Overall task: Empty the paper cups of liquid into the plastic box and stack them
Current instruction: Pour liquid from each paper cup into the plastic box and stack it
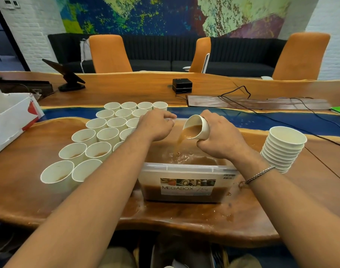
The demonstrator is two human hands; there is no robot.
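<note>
Pouring from a tilted cup (201,128), my right hand (221,138) wraps its fingers around it above the plastic box (184,167), with brown liquid (179,141) streaming in. My left hand (155,124) curls over the box's far rim. Left of the box stand filled cups (99,151); on its right leans a stack (283,149) of empties.

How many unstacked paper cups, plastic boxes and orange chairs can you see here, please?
standing paper cups: 18 in view
tilted paper cup in right hand: 1
plastic box: 1
orange chairs: 3
total: 23
</note>
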